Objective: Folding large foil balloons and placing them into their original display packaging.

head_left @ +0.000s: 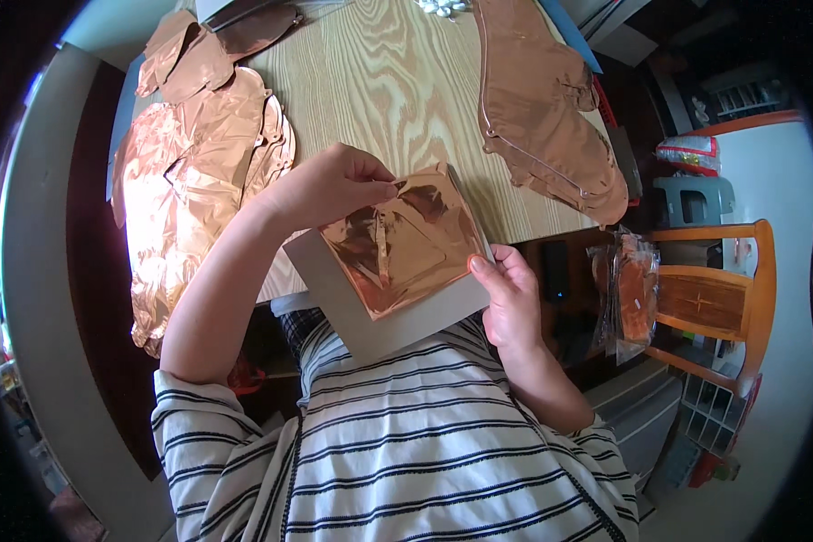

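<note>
A folded piece of copper-coloured foil (415, 248) is laid flat on a grey board (406, 327), which is tilted askew at the near edge of the wood-grained counter (379, 99), in front of a striped shirt (406, 443). The two hands are kept apart from each other. The foil's far left edge is pinched between the thumb and fingers of the left hand (330, 185), while the board's right edge is clamped by the right hand (515, 294), with the thumb set on top. Whether the board is also supported by the counter cannot be told. To the left, the counter is covered by a crumpled, shiny heap of copper foil (190, 181); to the far right, a flatter stack of copper foil shapes (542, 108) is spread. Small white pieces (443, 7) are gathered at the far edge. Beyond the counter's right side, clear-wrapped orange-copper packets (637, 289) are seen beside a wooden chair (759, 298).
</note>
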A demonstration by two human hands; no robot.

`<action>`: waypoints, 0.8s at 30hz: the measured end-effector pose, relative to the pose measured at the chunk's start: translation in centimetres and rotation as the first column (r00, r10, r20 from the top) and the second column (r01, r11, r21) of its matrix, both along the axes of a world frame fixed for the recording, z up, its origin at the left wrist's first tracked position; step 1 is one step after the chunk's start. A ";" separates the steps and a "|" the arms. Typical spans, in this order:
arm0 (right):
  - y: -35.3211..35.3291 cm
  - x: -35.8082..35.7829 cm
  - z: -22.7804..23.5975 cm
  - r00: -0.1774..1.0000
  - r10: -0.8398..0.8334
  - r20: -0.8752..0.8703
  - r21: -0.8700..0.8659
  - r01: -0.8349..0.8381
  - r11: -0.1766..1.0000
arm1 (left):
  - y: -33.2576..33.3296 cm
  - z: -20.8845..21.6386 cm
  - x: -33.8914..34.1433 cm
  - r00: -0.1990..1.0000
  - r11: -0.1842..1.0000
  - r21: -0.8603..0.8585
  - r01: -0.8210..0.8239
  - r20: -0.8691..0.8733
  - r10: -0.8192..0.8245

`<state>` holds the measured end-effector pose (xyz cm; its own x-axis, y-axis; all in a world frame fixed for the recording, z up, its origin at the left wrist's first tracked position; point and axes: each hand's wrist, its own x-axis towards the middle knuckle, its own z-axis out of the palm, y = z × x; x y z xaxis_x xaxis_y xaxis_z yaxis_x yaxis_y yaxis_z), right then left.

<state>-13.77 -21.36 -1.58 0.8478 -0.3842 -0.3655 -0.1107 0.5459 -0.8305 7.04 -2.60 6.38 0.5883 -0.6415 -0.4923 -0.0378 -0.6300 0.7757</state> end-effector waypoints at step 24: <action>1.0 -0.5 -1.4 0.992 -0.119 -0.042 0.050 0.121 0.991 | 1.8 -0.5 0.1 0.998 0.999 0.050 0.018 0.067 -0.022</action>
<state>-14.22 -20.38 -2.98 0.7817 -0.4614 -0.4196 -0.0735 0.5999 -0.7967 7.09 -0.79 5.90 0.6086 -0.6292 -0.4834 -0.1019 -0.6661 0.7388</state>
